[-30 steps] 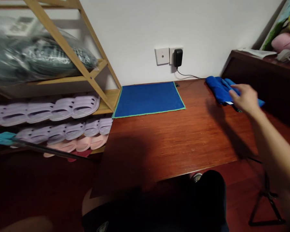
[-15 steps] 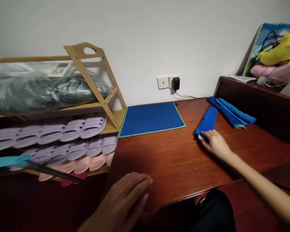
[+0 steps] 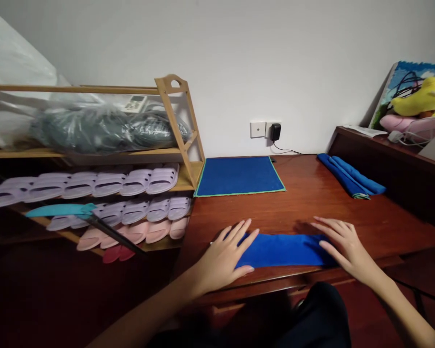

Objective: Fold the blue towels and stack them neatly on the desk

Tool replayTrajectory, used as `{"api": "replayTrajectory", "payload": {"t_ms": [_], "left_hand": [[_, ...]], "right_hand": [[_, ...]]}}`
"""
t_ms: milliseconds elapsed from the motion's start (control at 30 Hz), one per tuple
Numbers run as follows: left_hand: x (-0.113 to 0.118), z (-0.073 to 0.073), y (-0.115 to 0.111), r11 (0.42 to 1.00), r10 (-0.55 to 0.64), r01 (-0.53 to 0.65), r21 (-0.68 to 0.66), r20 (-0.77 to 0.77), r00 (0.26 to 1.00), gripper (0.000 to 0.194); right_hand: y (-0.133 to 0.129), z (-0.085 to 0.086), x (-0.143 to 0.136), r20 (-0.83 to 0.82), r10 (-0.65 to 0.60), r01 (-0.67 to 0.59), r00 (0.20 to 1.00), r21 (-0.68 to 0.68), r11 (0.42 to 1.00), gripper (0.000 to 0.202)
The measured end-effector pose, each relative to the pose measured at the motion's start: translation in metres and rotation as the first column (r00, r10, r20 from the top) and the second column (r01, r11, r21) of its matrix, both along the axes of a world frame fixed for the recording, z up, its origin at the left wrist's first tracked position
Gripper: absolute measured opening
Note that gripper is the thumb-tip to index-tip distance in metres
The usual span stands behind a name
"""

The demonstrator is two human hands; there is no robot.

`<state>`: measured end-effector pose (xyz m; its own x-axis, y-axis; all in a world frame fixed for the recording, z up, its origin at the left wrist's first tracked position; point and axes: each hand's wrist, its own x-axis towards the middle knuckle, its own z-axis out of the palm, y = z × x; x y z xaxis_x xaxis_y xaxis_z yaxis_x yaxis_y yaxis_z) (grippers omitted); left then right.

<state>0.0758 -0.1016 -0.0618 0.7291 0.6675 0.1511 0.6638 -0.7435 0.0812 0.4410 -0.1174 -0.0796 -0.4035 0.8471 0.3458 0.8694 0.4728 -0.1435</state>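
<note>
A folded blue cloth (image 3: pixel 284 250) lies as a long strip along the front edge of the wooden table. My left hand (image 3: pixel 226 253) rests over its left end, fingers stretched out. Over the right end is my right hand (image 3: pixel 346 246), its fingers spread; whether it presses on the cloth I cannot tell. Farther back, a flat blue cloth with a green edge (image 3: pixel 241 176) is spread out by the wall. Folded blue cloths (image 3: pixel 351 176) lie at the right rear of the table.
A wooden rack (image 3: pixel 176 121) with several lilac slippers (image 3: pixel 136 181) and a plastic-wrapped bundle (image 3: pixel 105 130) stands at the left. A black plug (image 3: pixel 275 131) sits in the wall socket. On the raised ledge at right is a yellow plush toy (image 3: pixel 422 99).
The folded cloth has come from the right side of the table to its front edge and now lies crosswise. My right hand has let go of it; my left hand has moved onto it.
</note>
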Motion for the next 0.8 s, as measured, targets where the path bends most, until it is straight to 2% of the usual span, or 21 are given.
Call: {"api": "replayTrajectory", "payload": {"t_ms": [133, 267, 367, 567, 700, 800], "left_hand": [[-0.038, 0.001, -0.01, 0.999, -0.04, 0.04, 0.019, 0.009, 0.999, 0.056], [-0.059, -0.01, -0.013, 1.0, -0.027, 0.026, 0.013, 0.034, 0.999, 0.042], [-0.062, -0.015, -0.014, 0.995, -0.065, 0.063, 0.083, 0.021, 0.998, 0.039], [-0.066, -0.012, -0.016, 0.981, -0.107, 0.108, 0.163, -0.015, 0.994, 0.036], [-0.068, -0.014, -0.018, 0.981, -0.12, 0.112, 0.157, 0.041, 0.992, 0.038], [-0.068, -0.01, -0.013, 0.993, -0.088, 0.074, 0.09, 0.157, 0.984, 0.036]], "right_hand": [[-0.023, -0.005, -0.01, 0.06, 0.142, -0.136, 0.988, -0.087, 0.987, 0.053], [-0.021, -0.028, -0.011, 0.023, 0.134, -0.134, 0.991, 0.001, 0.991, 0.051], [-0.017, -0.036, -0.007, -0.018, 0.155, -0.154, 0.988, 0.061, 0.986, 0.051], [-0.02, -0.033, -0.001, 0.047, 0.145, -0.149, 0.988, 0.108, 0.983, 0.046], [-0.022, -0.031, -0.003, 0.019, 0.148, -0.149, 0.989, 0.146, 0.978, 0.042], [-0.025, -0.028, -0.007, -0.093, 0.146, -0.133, 0.985, 0.133, 0.982, 0.037]]}}
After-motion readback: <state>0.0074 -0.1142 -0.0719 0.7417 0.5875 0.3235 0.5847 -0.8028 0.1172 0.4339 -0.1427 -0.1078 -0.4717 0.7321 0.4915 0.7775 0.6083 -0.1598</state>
